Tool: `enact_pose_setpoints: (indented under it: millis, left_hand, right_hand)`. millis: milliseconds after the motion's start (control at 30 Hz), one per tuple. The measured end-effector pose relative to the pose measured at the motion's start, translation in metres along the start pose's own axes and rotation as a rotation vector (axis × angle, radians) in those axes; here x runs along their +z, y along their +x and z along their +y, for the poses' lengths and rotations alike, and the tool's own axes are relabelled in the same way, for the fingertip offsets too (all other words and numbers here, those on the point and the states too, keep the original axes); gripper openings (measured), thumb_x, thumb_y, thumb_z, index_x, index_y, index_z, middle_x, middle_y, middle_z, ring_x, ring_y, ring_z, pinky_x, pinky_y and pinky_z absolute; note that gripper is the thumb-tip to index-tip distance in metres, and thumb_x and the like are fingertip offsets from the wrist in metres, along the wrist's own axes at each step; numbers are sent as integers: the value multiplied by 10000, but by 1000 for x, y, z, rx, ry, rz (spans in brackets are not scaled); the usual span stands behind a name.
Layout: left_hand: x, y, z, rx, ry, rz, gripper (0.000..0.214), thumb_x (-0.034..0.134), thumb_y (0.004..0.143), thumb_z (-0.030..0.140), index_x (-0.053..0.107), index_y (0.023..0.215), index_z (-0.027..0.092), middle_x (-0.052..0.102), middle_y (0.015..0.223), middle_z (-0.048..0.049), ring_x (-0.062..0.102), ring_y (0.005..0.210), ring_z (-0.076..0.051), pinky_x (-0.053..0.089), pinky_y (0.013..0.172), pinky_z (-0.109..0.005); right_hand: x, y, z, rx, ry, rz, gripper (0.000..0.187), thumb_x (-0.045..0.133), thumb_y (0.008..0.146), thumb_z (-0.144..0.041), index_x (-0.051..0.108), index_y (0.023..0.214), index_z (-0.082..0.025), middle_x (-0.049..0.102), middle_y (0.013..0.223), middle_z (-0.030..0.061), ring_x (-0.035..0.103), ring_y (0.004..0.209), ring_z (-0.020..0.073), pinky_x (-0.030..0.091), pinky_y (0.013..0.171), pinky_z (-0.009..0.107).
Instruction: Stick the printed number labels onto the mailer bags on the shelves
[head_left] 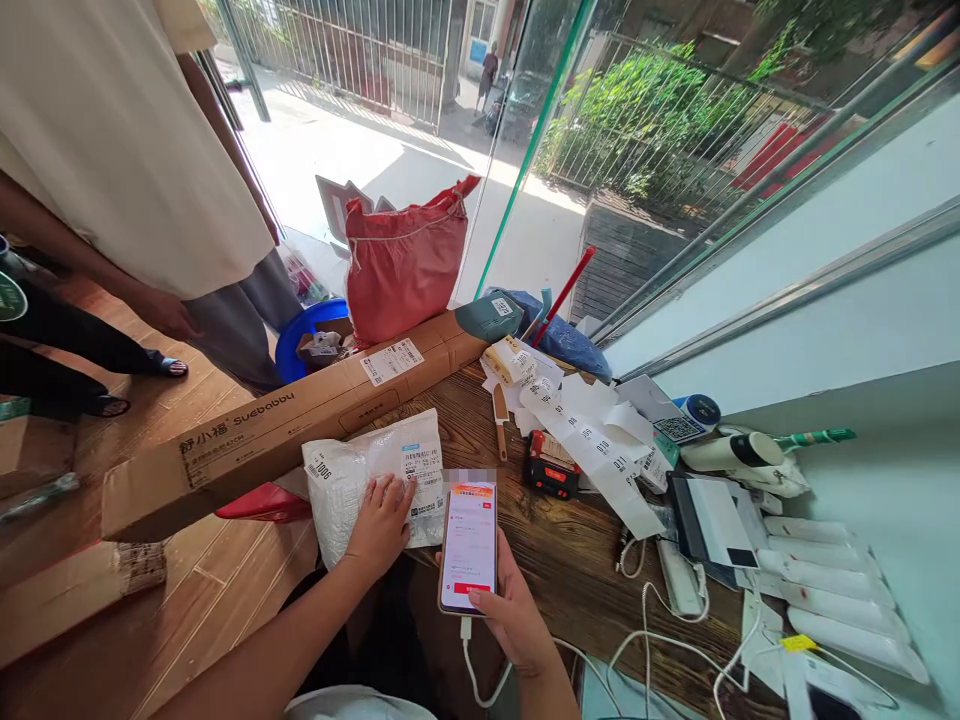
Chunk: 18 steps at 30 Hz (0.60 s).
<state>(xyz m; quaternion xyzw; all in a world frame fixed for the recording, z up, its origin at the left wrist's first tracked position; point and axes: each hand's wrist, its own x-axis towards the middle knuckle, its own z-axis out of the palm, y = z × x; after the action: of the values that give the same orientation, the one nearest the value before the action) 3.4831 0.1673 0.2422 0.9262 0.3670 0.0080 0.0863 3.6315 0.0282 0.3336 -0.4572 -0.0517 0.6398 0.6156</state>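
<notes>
My left hand (384, 520) lies flat with its fingers spread on a white plastic mailer (341, 490), which carries a printed label and the number 1006. In my right hand (517, 610) is a smartphone (469, 555), its lit screen facing me and my thumb over the lower part. A white charging cable (466, 630) is plugged into the phone's bottom end. Behind the mailer a long cardboard box (315, 415) with a shipping label lies slantwise across the table's edge.
On the wooden table (517, 530) are a knife (500, 420), a red and black battery pack (551, 465), a strip of numbered labels (577, 425) and tangled white cables. A red bag (409, 265) stands behind the box. A person (142, 150) stands at the left.
</notes>
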Motion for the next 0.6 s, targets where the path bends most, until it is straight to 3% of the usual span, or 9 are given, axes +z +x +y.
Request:
enact_pose_setpoints:
  millis: [267,600]
  left_hand:
    - [-12,6,3,-20,29,-81,626,587,737,168,471,1350,222,574,1222,-122,436,1214,-317,314,1054,-499]
    - [-21,13,9,-33,48,-104,620,553,741,98,479,1343,224,572,1153,-144,457,1144,-331,326,1001,-531]
  right_hand:
    - [-4,3,8,-67,-65,4,857,790,589,-246,342,1319,-279,602,1261,98,610,1097,295,463,952,497]
    - [4,0,1,-52,-57,7,854,754,601,-204,319,1332,-282,592,1279,84,618,1084,279,490,919,468]
